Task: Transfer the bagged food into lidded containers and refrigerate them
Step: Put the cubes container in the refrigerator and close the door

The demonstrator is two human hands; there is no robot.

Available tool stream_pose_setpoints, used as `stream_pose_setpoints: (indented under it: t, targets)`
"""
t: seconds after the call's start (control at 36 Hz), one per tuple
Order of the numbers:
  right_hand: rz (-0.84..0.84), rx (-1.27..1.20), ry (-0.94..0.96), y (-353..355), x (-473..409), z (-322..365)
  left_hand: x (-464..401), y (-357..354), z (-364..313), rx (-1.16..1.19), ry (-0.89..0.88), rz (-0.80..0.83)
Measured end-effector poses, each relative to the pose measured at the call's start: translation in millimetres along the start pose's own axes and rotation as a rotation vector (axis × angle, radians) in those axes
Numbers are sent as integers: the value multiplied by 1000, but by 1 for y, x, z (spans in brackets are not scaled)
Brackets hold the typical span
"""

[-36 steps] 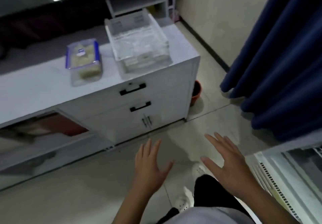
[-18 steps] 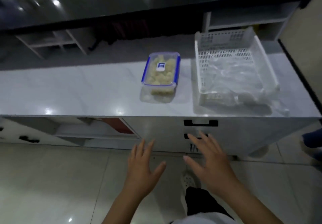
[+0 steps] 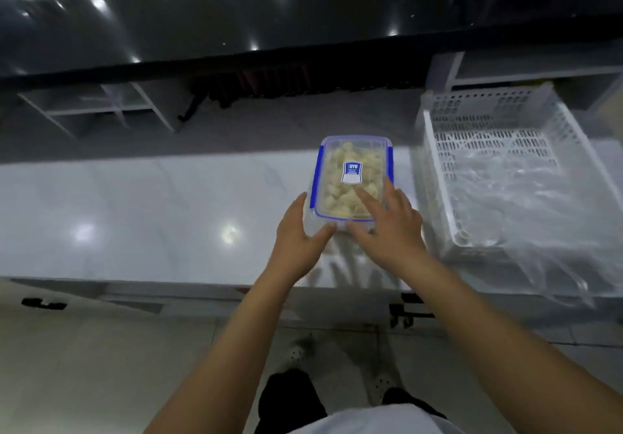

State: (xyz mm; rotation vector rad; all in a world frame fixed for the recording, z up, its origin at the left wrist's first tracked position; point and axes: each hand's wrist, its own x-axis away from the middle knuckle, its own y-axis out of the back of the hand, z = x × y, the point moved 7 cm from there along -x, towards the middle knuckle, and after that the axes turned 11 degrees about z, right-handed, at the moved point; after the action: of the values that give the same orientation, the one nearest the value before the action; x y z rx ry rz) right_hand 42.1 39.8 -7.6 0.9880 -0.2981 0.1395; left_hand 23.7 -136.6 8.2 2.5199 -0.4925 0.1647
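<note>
A clear lidded container [image 3: 350, 167] with blue clips and a blue label holds pale food pieces and stands on the white counter [image 3: 135, 211]. My left hand [image 3: 298, 236] touches its near left corner, fingers along the side and thumb at the near edge. My right hand [image 3: 387, 224] lies over the near right part of the lid with its fingers spread and fairly straight.
A white perforated basket [image 3: 435, 177] with crumpled clear plastic bags [image 3: 526, 204] stands right of the container. Behind the counter runs a dark glossy ledge [image 3: 236, 12] over open shelves. Black drawer handles [image 3: 411, 315] show under the counter's front edge. My feet stand on the pale floor.
The view has swung from the fridge side to face the counter. Both hands have risen from over the floor and reached forward onto the container.
</note>
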Motion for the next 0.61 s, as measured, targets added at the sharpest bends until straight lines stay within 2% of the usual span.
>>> stream_pose_setpoints:
  t: [0.08, 0.25, 0.39, 0.47, 0.56, 0.61]
  targets:
    - [-5, -3, -93, -15, -8, 0, -39, 6, 7, 168, 31, 72]
    - [-75, 7, -195, -36, 13, 14, -81, 12, 23, 396, 97, 324]
    - [-174, -113, -261, -51, 45, 33, -70, 15, 29, 444, 45, 467]
    - [-405, -368, -251, -68, 79, 47, -48, 17, 41, 413, 13, 557]
    - [-698, -872, -279, -89, 123, 46, -25, 21, 56, 392, 23, 664]
    - [-839, -1211, -385, -107, 148, 37, -11, 22, 64, 369, 28, 730]
